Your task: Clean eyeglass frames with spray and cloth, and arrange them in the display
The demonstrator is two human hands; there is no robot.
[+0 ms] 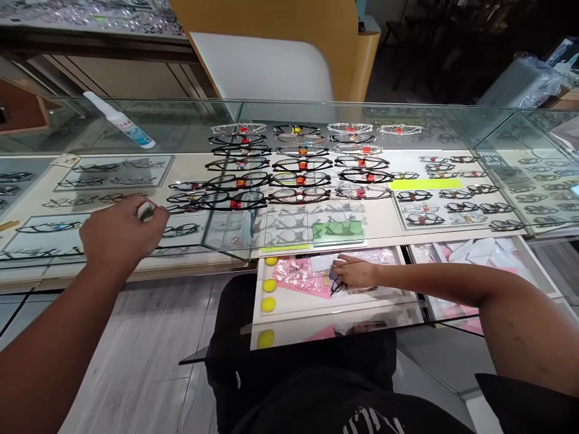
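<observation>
My left hand (124,229) is closed over the left part of the glass counter, with a small white object (145,211) showing between thumb and fingers; its kind is unclear. My right hand (355,271) reaches into an open white drawer (289,306), its fingers curled down over the contents. Just under those fingers lies a dark pair of eyeglasses (336,286), partly hidden. Beside it are pink printed packets (296,274) in clear plastic. Rows of eyeglasses (301,179) with small coloured tags stand folded on the glass top.
A white bottle (122,120) stands on the glass at the back left. More frames on trays (416,223) fill the case below. Yellow round pieces (269,304) line the drawer's left side. A second open drawer (534,259) is at the right. A white chair (271,69) stands behind the counter.
</observation>
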